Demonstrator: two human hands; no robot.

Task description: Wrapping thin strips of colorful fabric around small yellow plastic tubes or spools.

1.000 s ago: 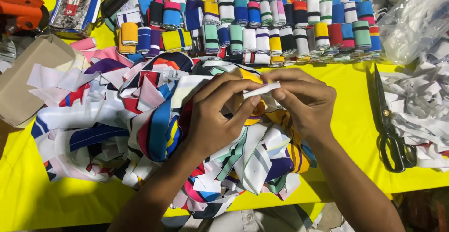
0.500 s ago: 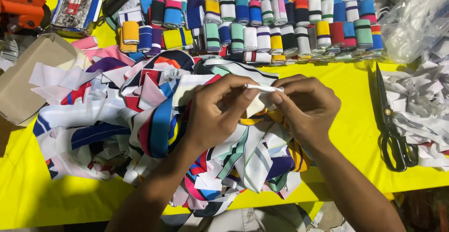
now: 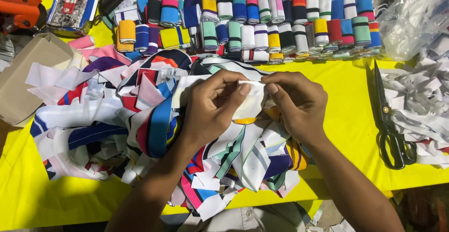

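Both hands meet over the heap of cloth strips (image 3: 140,120), which serves as the landmark here. The left hand (image 3: 213,108) and the right hand (image 3: 299,103) each pinch one end of a small white strip (image 3: 252,102), thumb against forefinger, so both grips are closed on it. The strip hangs between the fingertips just above the right part of the heap, held taut and raised, most likely so that its edge can be lined up or rolled without snagging on the loose pieces beneath.

Beyond the heap, at the far edge of the yellow surface (image 3: 351,82), stand rows of rolled striped bands (image 3: 262,21), upright and packed side by side, which keeps them sorted by colour and easy to see. Right of the heap, well apart from it, black scissors (image 3: 390,124) lie closed, within reach of the right hand. Further right is a pile of white scraps (image 3: 416,96), with a clear plastic bag (image 3: 411,12) behind it. Left of the heap sits a brown cardboard box (image 3: 28,73), and behind that an orange tool (image 3: 21,10).
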